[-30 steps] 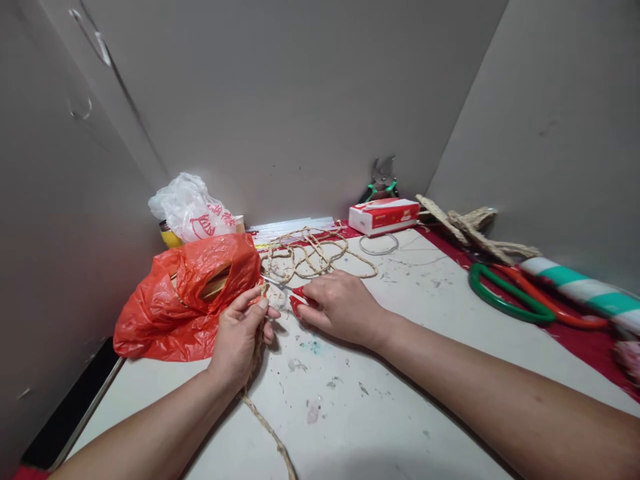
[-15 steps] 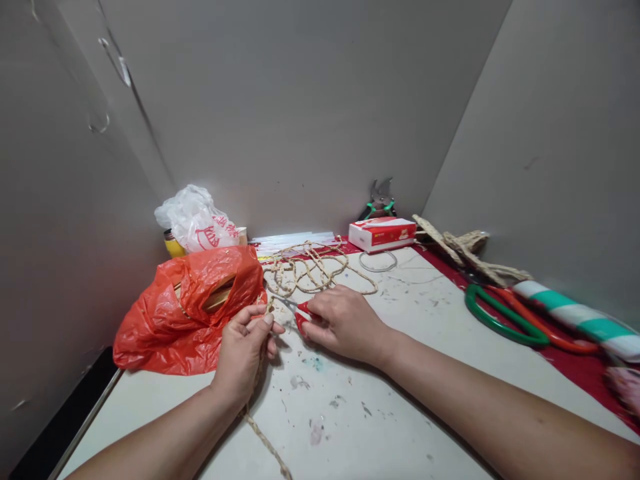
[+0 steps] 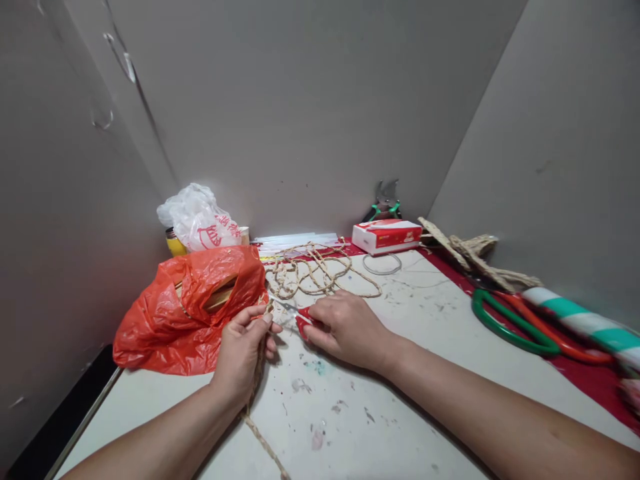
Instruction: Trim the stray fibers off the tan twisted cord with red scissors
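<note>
My left hand (image 3: 249, 340) pinches a braided straw cord (image 3: 263, 441) close to its end, which pokes up between thumb and forefinger. The cord's other part runs down under my wrist toward the near edge of the view. In my right hand (image 3: 345, 330) is a pair of small scissors (image 3: 304, 320) with red handles. Their blades point left at the cord's end; whether they touch it I cannot tell. Behind my hands, a long coil of the same cord (image 3: 320, 270) lies in loose loops on the white table (image 3: 350, 427).
An orange plastic bag (image 3: 165, 327) with wooden pieces inside stands at left, a white bag (image 3: 200, 217) behind it. At the back are a tissue box (image 3: 387, 237), pruning shears (image 3: 386, 200) and a wire ring (image 3: 383, 264). Large green-and-red-handled scissors (image 3: 510, 327) lie at right.
The scissors' blades look more closed than before, near the cord's end. My hands have hardly moved; the view has shifted slightly.
</note>
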### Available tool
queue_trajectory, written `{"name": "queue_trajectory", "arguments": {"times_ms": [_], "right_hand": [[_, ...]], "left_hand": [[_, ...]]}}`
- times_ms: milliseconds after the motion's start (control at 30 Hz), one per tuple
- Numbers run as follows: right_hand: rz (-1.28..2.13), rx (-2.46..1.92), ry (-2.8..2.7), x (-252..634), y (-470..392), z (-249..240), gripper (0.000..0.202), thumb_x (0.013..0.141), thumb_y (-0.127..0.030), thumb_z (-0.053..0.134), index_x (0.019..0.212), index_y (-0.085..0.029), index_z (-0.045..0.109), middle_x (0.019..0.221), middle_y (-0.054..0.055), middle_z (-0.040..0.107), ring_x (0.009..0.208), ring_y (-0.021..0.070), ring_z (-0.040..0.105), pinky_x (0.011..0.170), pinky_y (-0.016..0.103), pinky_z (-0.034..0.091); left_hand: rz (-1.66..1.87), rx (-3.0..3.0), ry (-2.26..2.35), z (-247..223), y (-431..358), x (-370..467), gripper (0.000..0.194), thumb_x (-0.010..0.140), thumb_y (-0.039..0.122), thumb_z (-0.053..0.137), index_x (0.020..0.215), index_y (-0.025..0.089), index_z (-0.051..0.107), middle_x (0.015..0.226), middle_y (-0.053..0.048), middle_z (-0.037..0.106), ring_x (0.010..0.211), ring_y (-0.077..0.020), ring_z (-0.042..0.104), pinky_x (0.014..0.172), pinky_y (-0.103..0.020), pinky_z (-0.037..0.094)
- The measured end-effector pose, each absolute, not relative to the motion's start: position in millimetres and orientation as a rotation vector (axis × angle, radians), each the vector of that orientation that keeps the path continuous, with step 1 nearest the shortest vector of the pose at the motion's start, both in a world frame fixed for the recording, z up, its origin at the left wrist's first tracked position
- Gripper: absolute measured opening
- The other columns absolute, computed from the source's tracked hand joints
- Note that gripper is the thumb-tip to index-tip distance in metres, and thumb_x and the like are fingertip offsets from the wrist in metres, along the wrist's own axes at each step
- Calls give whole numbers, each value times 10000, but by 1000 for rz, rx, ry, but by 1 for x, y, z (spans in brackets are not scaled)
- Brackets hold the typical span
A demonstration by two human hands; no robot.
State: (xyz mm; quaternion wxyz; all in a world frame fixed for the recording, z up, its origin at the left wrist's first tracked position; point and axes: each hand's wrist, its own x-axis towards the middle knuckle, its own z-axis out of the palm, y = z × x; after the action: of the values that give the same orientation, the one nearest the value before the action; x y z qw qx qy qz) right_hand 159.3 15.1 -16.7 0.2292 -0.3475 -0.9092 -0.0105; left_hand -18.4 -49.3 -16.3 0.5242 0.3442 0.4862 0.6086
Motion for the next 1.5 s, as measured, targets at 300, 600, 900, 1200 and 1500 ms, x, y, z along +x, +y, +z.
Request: {"name": "queue_trajectory", "arguments": {"times_ms": [300, 600, 900, 1200, 1500], "right_hand": [[-64, -1036, -2574, 158, 17, -16, 273, 854, -341, 490, 679, -177, 619, 661, 24, 645, 596, 132, 508, 645, 301, 262], [104, -941, -2536, 159, 16, -15, 210, 772, -346, 557, 635, -189, 581, 602, -13, 589, 568, 118, 445, 629, 276, 266], [146, -931, -2492, 159, 19, -18, 207, 769, -322, 547, 608, -192, 559, 576, -25, 573, 541, 107, 413, 608, 266, 256], [158, -913, -2404, 161, 22, -17, 229, 771, -311, 530, 577, -189, 540, 559, -31, 546, 539, 104, 419, 599, 262, 261], [86, -920, -2494, 162, 19, -15, 206, 744, -383, 562, 676, -190, 591, 646, -1, 600, 617, 133, 475, 656, 283, 272]], "left_hand": [[1422, 788, 1139, -11, -49, -19, 277, 744, 238, 672, 968, 124, 555, 678, -18, 652, 451, -64, 486, 436, -185, 383], [1269, 696, 983, -8, -46, -23, 267, 779, 189, 641, 999, 148, 496, 790, -41, 664, 422, -34, 398, 426, -182, 357], [1224, 704, 920, -5, -47, -23, 269, 766, 135, 651, 992, 156, 506, 740, 11, 618, 387, -8, 321, 375, -152, 351], [1192, 839, 1019, -6, -49, -19, 270, 828, 322, 601, 1011, 123, 593, 861, -84, 697, 461, -74, 535, 474, -225, 479], [1262, 896, 1006, -1, -49, -19, 292, 830, 348, 592, 1046, 151, 589, 765, -49, 681, 391, -40, 388, 393, -178, 343]]}}
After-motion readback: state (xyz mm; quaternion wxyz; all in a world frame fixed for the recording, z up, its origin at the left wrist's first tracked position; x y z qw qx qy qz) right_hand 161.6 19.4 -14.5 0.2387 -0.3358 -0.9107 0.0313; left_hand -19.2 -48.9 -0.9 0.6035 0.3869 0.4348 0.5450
